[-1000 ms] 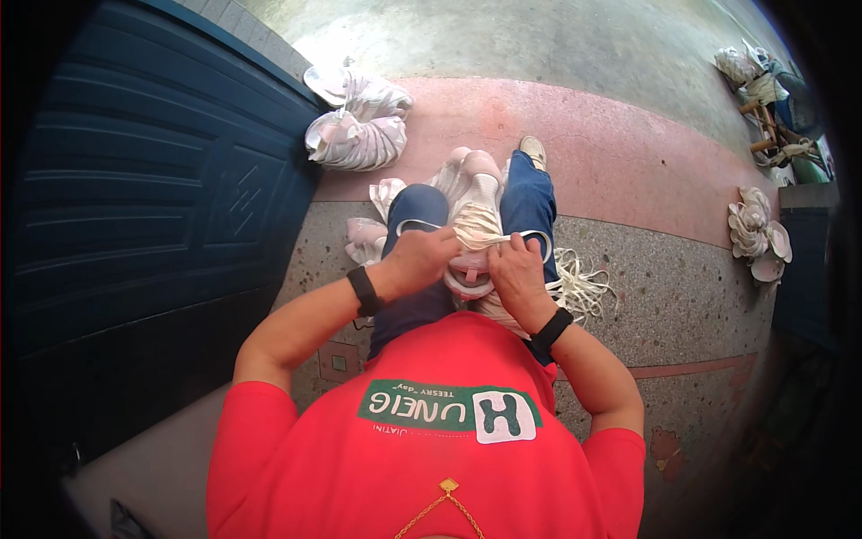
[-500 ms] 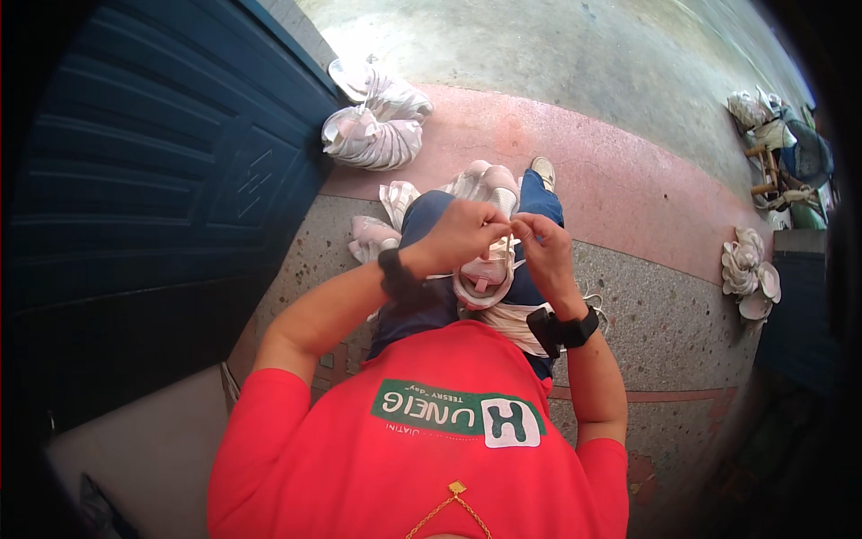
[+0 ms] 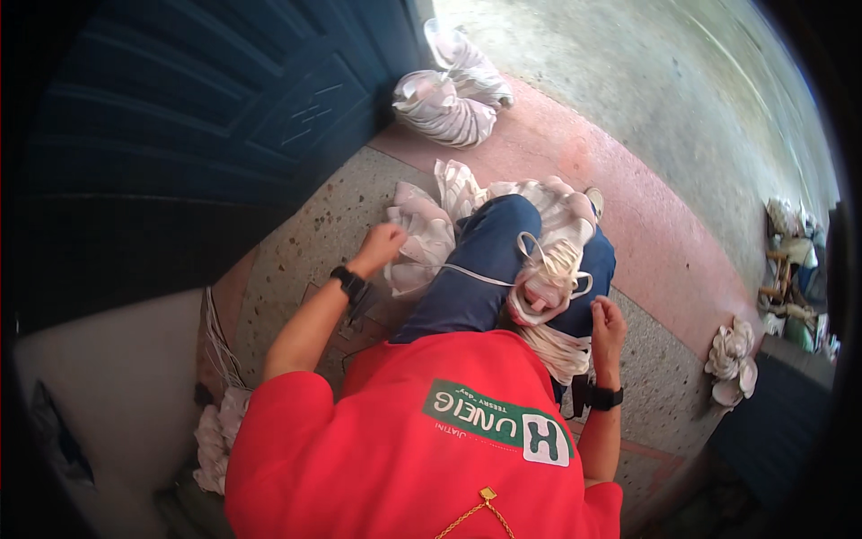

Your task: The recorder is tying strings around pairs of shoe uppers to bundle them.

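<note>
A white and pink shoe upper [image 3: 542,292] rests on my lap between the knees, its opening towards me. Pale lacing crosses its front, with loose loops on both sides. From the shoe a white shoelace [image 3: 476,274] stretches across my left thigh towards my left hand [image 3: 382,247], which is closed on it, out to the left. My right hand [image 3: 608,325] is held to the right of the shoe with its fingers curled; what they grip, if anything, is hidden. A bundle of white laces [image 3: 558,353] hangs below the shoe, by my right thigh.
More pale shoe uppers [image 3: 420,235] lie beside my left knee, and others [image 3: 557,199] beyond it. Nested stacks of uppers stand by the blue door [image 3: 305,108], at the far right [image 3: 732,359] and at lower left [image 3: 220,440]. Cluttered items [image 3: 795,260] stand at the right.
My hands were together over the shoe, fingertips meeting at its lacing. Now they are wide apart, the left with the lace drawn out leftward. The view has turned and shifted.
</note>
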{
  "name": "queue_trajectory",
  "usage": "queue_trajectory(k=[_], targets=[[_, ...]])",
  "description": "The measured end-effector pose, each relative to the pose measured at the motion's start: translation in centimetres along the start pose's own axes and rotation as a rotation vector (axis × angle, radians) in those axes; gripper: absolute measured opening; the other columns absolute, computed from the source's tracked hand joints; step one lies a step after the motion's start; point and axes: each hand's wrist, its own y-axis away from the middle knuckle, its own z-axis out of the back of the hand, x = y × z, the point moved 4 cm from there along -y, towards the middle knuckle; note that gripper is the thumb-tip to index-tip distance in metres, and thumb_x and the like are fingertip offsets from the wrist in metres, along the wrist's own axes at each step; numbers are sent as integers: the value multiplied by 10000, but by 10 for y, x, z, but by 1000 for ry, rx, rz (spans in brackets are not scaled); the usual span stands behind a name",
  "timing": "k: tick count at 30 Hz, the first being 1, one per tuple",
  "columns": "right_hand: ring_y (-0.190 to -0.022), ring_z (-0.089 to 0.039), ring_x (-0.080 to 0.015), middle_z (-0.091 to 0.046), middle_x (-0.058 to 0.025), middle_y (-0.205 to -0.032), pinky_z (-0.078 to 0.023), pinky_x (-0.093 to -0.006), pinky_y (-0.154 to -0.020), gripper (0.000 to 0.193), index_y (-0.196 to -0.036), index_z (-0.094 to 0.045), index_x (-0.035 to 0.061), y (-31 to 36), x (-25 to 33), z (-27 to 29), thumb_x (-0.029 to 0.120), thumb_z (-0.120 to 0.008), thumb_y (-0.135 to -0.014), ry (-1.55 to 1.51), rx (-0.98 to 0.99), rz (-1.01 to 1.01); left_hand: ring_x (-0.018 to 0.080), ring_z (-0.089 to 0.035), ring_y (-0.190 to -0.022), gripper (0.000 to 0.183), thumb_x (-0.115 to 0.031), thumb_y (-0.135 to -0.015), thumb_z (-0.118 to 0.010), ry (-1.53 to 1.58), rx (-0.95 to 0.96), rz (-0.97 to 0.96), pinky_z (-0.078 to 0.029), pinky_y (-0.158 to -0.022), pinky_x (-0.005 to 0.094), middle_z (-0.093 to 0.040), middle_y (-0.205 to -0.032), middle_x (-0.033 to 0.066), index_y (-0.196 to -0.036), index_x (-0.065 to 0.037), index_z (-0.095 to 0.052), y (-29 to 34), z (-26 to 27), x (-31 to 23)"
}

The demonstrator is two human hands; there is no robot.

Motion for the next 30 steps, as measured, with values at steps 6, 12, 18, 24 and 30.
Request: queue_trajectory(k=[6, 12, 18, 24, 30], targets=[[-1018, -686, -195, -740, -138, -1153, -537, -337, -914, 322, -1284, -673, -21, -20, 41, -35, 174, -658, -1029, 63, 42, 55, 79, -606, -591, 379, -410, -1062, -584, 328, 185, 440, -437, -490, 233, -656, -747, -13, -941, -71, -702, 53, -33, 119], [-1077, -671, -225, -699, -177, -1252, -532, -344, -938, 413, -1357, -617, -43, -52, 64, -60, 198, -670, -1026, 113, 58, 56, 93, -575, -554, 447, -500, -1060, -579, 511, 344, 503, -408, -468, 239, -647, -731, -10, -965, -78, -693, 24, -84, 94], [-1111, -674, -239, -692, -208, -1238, -534, -363, -952, 547, -1446, -507, -66, -71, 11, -69, 232, -681, -1022, -92, 80, -41, 134, -609, -611, 336, -372, -1047, -610, 784, 454, 578, -446, -511, 265, -682, -800, 39, -1047, -45, -687, -9, -81, 79], [-1042, -721, -283, -718, -254, -1149, -562, -387, -904, 662, -1317, -511, -119, -91, 96, -113, 354, -749, -921, 124, 238, -266, 184, -712, -773, 180, -191, -1024, -641, 897, 246, 476, -568, -682, 324, -739, -913, 92, -1055, -18, -682, -27, -45, 56], [-1059, -718, -383, -708, -301, -1151, -544, -435, -920, 720, -1240, -582, -130, -128, 76, -114, 398, -778, -792, 443, 244, -303, 235, -662, -823, 111, -109, -1010, -594, 1209, 45, 531, -570, -845, 420, -665, -839, 100, -989, -8, -633, -45, -20, -8]])
